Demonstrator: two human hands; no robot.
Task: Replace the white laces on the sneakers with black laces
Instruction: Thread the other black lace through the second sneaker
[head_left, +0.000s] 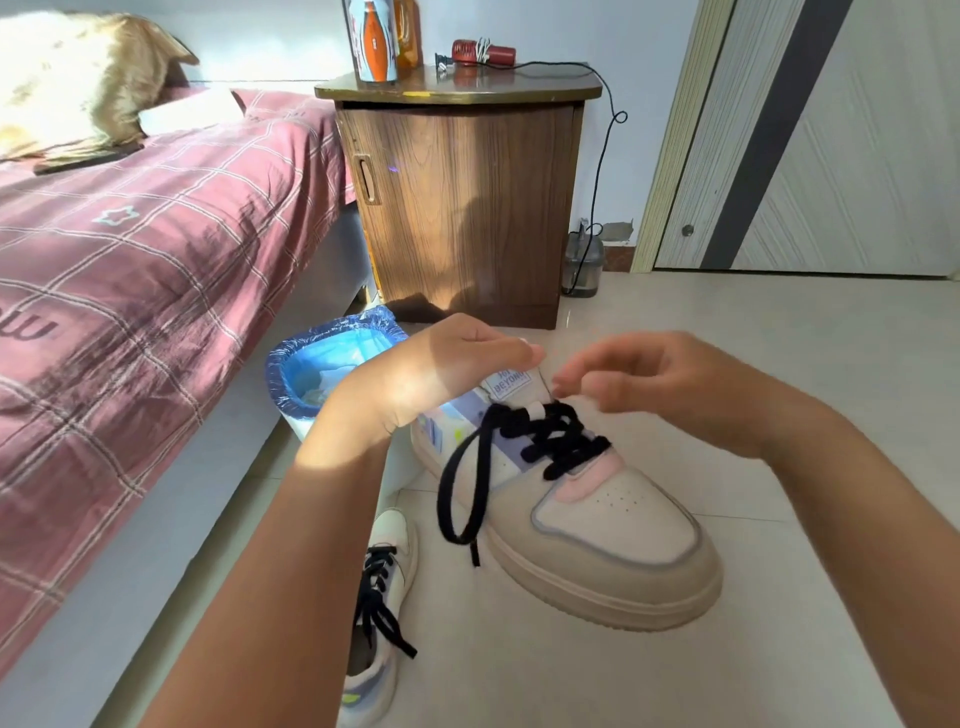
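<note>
Nearest, low beside the left forearm, a second sneaker (382, 618) lies on the tiled floor (779, 389), already threaded with a black lace. Just beyond it the beige sneaker (597, 530) is propped with its toe toward the camera, its black lace (550, 441) crossed through the eyelets and one free end looping down its side. The left hand (457, 364) has its fingers curled at the tongue label, though whether it grips anything cannot be told; the right hand (649, 379) hovers loosely curled at the top eyelets, its grasp likewise unclear. Behind the left wrist a bin lined with a blue bag (291, 374) holds pale crumpled paper. Farther back stand the bed (156, 249) and a wooden nightstand (462, 208) whose tabletop carries bottles (376, 41)
</note>
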